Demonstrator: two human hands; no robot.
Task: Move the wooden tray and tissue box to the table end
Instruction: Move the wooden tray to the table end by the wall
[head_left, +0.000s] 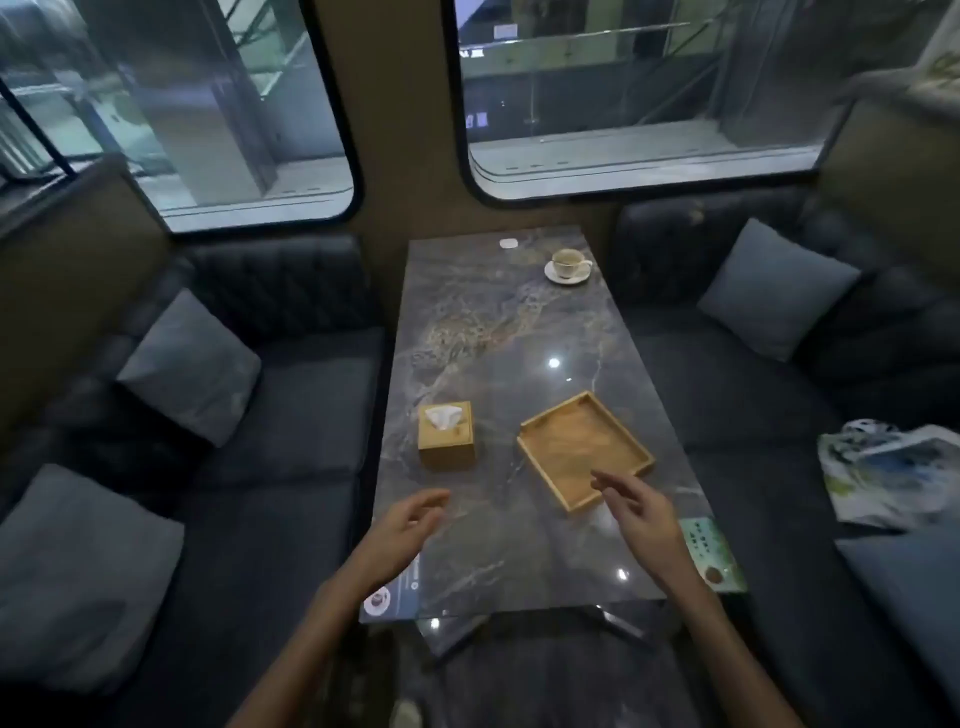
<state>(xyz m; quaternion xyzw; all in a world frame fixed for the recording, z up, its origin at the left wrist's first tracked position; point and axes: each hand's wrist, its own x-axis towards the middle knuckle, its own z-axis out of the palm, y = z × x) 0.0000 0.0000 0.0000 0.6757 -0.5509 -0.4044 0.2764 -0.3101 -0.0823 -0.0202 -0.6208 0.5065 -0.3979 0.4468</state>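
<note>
A booth with dark padded seats on both sides and two rounded windows behind holds a long marble-patterned surface (498, 332) running away toward the wall. Near the person's end sits the wooden tray (584, 449), empty and turned at an angle, with the tissue box (447, 435) well to its left, a white tissue poking from its top. Far down by the windows stands a cup on a saucer (569, 265). The person's left hand (402, 530) hovers over the near edge, short of the tissue box, fingers loosely spread and holding nothing. The right hand (644, 512) hangs just by the tray's near corner, fingers open and empty, tips over the rim; whether they touch it I cannot tell.
</note>
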